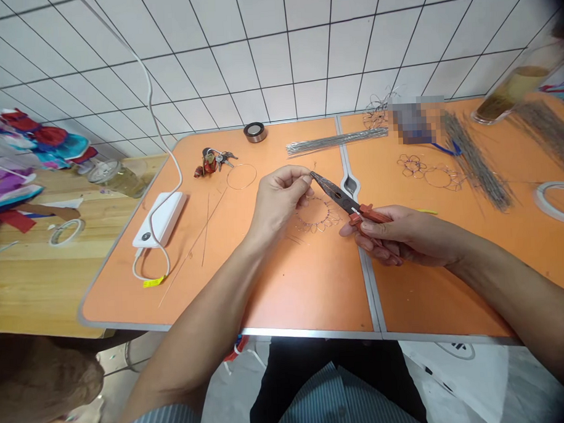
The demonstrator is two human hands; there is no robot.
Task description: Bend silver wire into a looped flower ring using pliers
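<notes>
My right hand [398,235] is wrapped round the red handles of a pair of needle-nose pliers [339,195]. The jaws point up and left, and their tip meets the fingertips of my left hand [284,196]. Thumb and forefinger of that hand are pinched on a scalloped wire ring [328,221], which hangs below the fingers over the orange table; exactly where the fingers grip it is hidden. Whether the jaws hold wire is too small to tell.
A bundle of straight wires [337,141], a tape roll [254,132], keys [214,159] and a wire hoop [242,176] lie towards the back. A white power bank [159,219] with a cable sits left. More wires [479,161], wire loops [431,172] and a tilted cup [509,95] are right.
</notes>
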